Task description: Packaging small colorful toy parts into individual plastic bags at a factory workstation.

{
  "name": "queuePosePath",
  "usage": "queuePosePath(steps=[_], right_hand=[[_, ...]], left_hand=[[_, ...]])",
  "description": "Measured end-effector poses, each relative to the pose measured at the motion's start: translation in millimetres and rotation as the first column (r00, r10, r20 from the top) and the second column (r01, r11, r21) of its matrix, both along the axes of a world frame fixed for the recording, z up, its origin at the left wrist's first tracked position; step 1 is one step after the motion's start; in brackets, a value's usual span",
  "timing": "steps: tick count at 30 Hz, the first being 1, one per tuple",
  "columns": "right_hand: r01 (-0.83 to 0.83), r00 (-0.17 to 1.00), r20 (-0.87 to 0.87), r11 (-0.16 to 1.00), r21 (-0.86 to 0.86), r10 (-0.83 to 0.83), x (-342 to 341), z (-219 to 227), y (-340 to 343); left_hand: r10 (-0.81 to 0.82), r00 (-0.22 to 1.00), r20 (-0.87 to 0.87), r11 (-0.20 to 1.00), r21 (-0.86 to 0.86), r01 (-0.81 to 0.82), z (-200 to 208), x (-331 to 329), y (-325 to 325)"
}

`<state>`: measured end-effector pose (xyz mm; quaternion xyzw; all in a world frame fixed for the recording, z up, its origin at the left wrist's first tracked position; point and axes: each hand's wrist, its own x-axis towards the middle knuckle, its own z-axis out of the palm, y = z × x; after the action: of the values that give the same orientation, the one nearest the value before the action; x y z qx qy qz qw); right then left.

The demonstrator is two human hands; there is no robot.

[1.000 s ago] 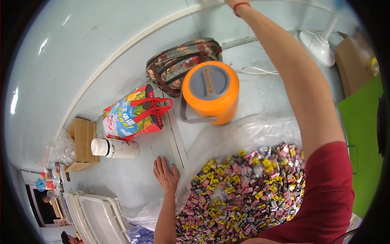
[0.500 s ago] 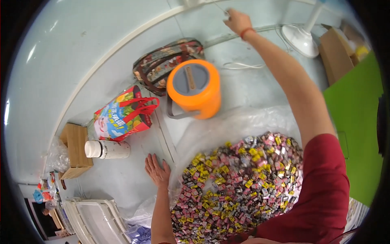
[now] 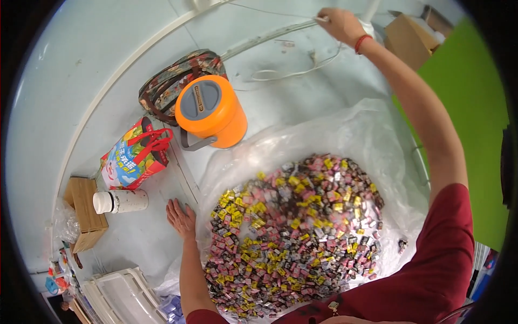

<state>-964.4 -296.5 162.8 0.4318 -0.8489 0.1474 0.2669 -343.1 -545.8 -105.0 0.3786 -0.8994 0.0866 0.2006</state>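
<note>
My right hand (image 3: pixel 345 28) reaches to the far side of the table, its fingers closed around a white cord (image 3: pixel 322 19). From that hand a thin line of cord runs left toward the wall, and a loop lies on the table below. My left hand (image 3: pixel 182 218) rests on the table with its fingers spread, holding nothing. Just right of it is a wide heap of small wrapped pieces (image 3: pixel 291 237) in pink, black, yellow and silver. The heap lies on a clear plastic sheet (image 3: pixel 345 127).
Beyond the heap stand an orange lidded container (image 3: pixel 229 121) and a floral bag (image 3: pixel 172 81). To the left are a colourful shopping bag (image 3: pixel 127 162), a white bottle (image 3: pixel 127 201), a cardboard box (image 3: pixel 89 216) and white trays (image 3: pixel 121 297). A green panel (image 3: pixel 469 146) rises at the right.
My right hand has moved rightward along the far edge, drawing the cord with it, and now covers part of the white stand. The whole view has shifted. My left hand stays on the table.
</note>
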Motion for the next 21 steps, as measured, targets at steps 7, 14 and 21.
queuePosePath(steps=[7,14,21], right_hand=[[0.047,-0.487,0.686,0.800,-0.598,0.541,95,86,-11],[0.378,-0.551,0.440,0.682,-0.626,0.709,192,109,-63],[0.386,0.337,0.668,0.550,-0.741,0.663,185,40,-5]], left_hand=[[-0.028,0.982,0.185,0.805,0.587,-0.088,56,-4,-14],[-0.151,0.613,-0.776,0.295,0.557,0.777,228,-236,162],[0.193,0.529,-0.826,-0.008,0.538,0.843,259,-281,198]])
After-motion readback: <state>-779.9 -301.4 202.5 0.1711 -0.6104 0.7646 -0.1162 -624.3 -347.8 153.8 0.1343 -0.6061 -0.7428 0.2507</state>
